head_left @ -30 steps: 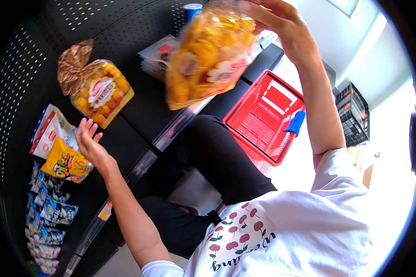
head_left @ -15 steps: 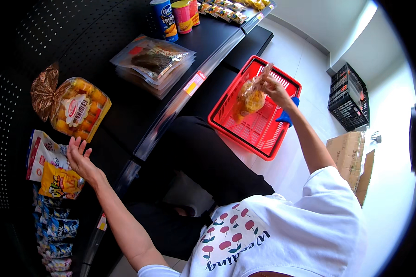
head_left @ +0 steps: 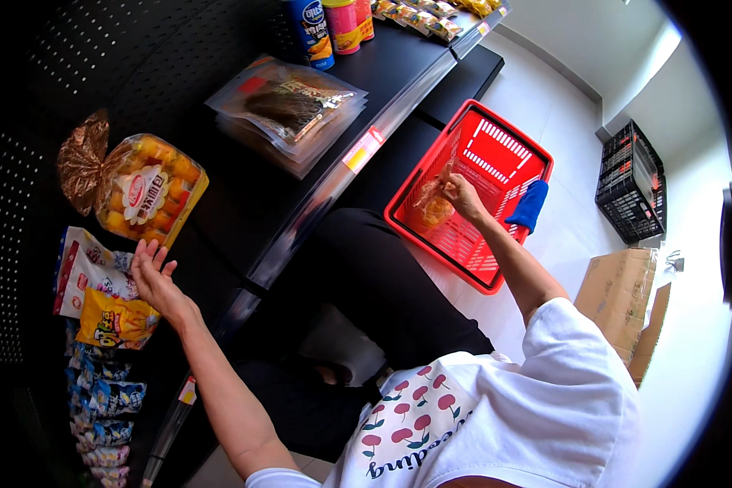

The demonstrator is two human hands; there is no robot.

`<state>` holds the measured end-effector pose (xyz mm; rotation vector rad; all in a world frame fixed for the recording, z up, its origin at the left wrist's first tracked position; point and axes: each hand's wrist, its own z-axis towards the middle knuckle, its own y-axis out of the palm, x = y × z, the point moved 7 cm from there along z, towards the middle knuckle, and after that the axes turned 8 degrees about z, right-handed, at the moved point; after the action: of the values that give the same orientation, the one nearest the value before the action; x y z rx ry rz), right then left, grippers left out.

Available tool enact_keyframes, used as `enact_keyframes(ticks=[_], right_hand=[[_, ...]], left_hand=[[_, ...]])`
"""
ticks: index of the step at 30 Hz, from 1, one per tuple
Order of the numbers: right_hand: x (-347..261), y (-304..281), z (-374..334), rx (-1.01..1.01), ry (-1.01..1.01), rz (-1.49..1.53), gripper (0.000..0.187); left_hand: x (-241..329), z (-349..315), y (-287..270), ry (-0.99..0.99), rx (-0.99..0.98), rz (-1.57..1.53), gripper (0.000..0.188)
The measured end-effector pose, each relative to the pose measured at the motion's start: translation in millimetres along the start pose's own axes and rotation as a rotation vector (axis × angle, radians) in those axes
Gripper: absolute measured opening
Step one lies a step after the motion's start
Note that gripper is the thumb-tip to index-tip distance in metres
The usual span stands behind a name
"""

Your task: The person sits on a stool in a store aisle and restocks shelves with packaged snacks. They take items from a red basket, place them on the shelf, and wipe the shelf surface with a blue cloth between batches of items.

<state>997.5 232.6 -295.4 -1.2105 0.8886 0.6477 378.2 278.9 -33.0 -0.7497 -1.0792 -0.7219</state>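
My right hand [head_left: 464,197] is lowered into a red shopping basket [head_left: 537,154] on the floor, its fingers closed on the gathered neck of a clear bag of bread [head_left: 433,210]. The bag hangs inside, near the basket's left wall; whether it touches the bottom I cannot tell. Over the black shelf, my left hand [head_left: 159,281] is palm up, fingers spread and holding nothing. Beyond its fingertips sits another bag of small bread rolls [head_left: 150,191] with a bronze twisted end. A white snack bag [head_left: 80,272] and a yellow snack bag [head_left: 115,319] lie just left of that hand.
Flat clear packets [head_left: 289,110] are stacked on the shelf, with a blue canister [head_left: 311,34] behind them. Several small blue packs [head_left: 110,398] line the near left. A blue cloth-like piece [head_left: 529,206] covers the basket's handle. Right stand a black crate [head_left: 633,183] and a cardboard box [head_left: 618,297].
My right hand has moved down and left, lowering the bag of bread deeper into the basket. The left hand stays open by the shelf. The whole view has shifted slightly.
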Motion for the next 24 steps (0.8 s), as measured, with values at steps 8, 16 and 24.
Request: enact_keyframes(ticks=[8, 16, 24], right_hand=[[28.7, -26.6, -5.4, 0.157, 0.360, 1.079, 0.033], [-74.6, -67.6, -4.1, 0.202, 0.177, 0.128, 0.042], [-159.8, -63.0, -5.2, 0.296, -0.080, 0.027, 0.031]], left_hand=[[0.4, 8.6, -6.6, 0.054, 0.074, -0.093, 0.036], [19.7, 8.5, -14.4, 0.016, 0.156, -0.054, 0.033], [13.7, 14.8, -28.2, 0.027, 0.165, -0.085, 0.036]])
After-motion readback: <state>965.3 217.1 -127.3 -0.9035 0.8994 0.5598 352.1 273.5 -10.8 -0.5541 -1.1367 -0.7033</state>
